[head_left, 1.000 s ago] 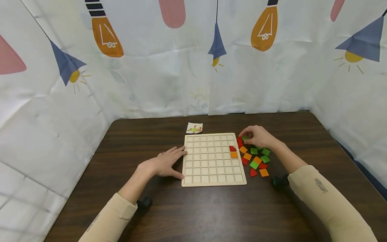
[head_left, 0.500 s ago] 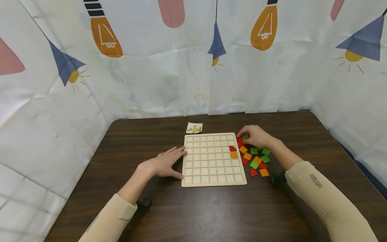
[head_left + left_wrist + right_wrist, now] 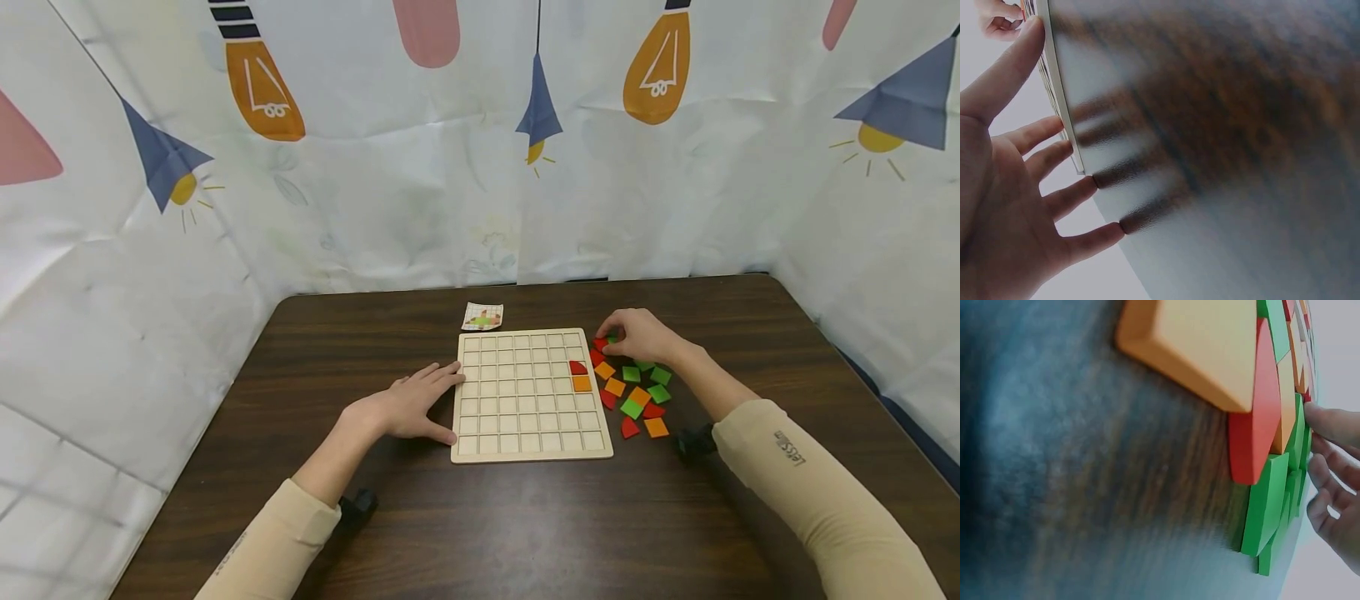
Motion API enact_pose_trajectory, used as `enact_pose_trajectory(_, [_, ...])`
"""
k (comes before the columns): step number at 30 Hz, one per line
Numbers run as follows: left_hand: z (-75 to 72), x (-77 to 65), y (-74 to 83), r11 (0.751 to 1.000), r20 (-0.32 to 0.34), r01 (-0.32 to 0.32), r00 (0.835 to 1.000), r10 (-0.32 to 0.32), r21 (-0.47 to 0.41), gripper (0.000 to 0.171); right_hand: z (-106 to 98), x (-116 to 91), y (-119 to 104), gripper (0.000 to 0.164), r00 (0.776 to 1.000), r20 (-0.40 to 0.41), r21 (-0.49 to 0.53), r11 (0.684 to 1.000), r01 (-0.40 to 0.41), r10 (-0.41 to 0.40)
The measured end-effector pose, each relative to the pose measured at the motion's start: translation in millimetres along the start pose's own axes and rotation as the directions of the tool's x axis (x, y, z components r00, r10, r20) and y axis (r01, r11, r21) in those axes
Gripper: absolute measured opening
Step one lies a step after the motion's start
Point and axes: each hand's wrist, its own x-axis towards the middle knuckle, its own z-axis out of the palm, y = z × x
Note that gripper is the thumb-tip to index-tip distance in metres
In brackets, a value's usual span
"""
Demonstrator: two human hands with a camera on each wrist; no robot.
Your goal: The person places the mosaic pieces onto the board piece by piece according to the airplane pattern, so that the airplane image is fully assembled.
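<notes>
While the spread left hand (image 3: pixel 408 407) touches the board (image 3: pixel 532 457), the right hand (image 3: pixel 641 337) pinches a red tile (image 3: pixel 601 343) beside it, towards the far edge of the worktop (image 3: pixel 375 305): selecting, seemingly, and next needing a clean lift. Since half a second ago, that tile's edged slightly away from the board.

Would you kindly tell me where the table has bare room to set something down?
The table is bare on the near side of the board, between the sleeves; left of the card, beyond the left hand; and right of the right hand. It is crowded along the board's right edge, where tiles lie by that hand.
</notes>
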Motion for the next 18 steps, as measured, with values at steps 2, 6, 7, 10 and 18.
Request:
enact_pose_trajectory(2, [0.1, 0.2, 0.1, 1.000, -0.001, -0.002, 1.000, 0.002, 0.003, 0.098, -0.4, -0.3, -0.2, 0.023, 1.000, 0.001, -0.005, 1.000, -0.002, 0.002])
enact_pose_trajectory(6, [-0.5, -0.7, 0.8, 1.000, 0.001, 0.001, 1.000, -0.001, 0.004, 0.099, -1.5, -1.4, -1.2, 0.023, 1.000, 0.011, -0.010, 1.000, 0.025, -0.025])
enact_pose_trajectory(7, [-0.7, -0.9, 1.0, 1.000, 0.000, 0.001, 1.000, -0.001, 0.001, 0.099, -1.7, -1.5, -1.3, 0.022, 0.999, 0.014, -0.012, 0.999, 0.034, -0.034])
enact_pose_trajectory(10, [-1.2, -1.6, 1.7, 1.000, 0.000, 0.003, 1.000, -0.003, -0.005, 0.099, -2.4, -2.5, -1.0, 0.020, 0.998, 0.021, -0.023, 0.998, 0.055, -0.055])
enact_pose_trajectory(18, [-1.3, -2.0, 2.9, 1.000, 0.001, 0.002, 1.000, -0.002, -0.003, 0.099, -2.8, -4.3, 0.3, 0.021, 0.997, 0.030, -0.050, 0.996, 0.069, -0.068])
